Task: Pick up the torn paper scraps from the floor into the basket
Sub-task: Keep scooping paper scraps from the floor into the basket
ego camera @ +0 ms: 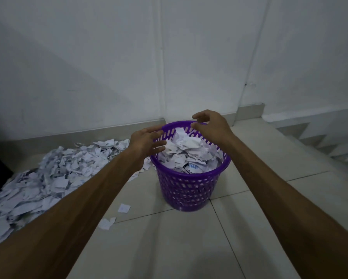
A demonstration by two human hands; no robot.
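Over the purple basket (189,190), both hands are up at the rim. The left hand (147,142) hangs at the near-left edge, fingers stretched out loosely across the opening, holding nothing. The right hand (208,124) hovers above the far side, fingers bent in a loose claw, thumb apart, nothing between them either. Inside the basket, torn paper scraps (186,153) are heaped up to the rim, one crumpled piece poking above it. And look left: a big pile of scraps (48,178) sprawls along the floor (189,248) toward the wall (108,57), reaching right up beside the basket. Two stray scraps (113,216) lie apart on the pale tiles, near the left forearm.
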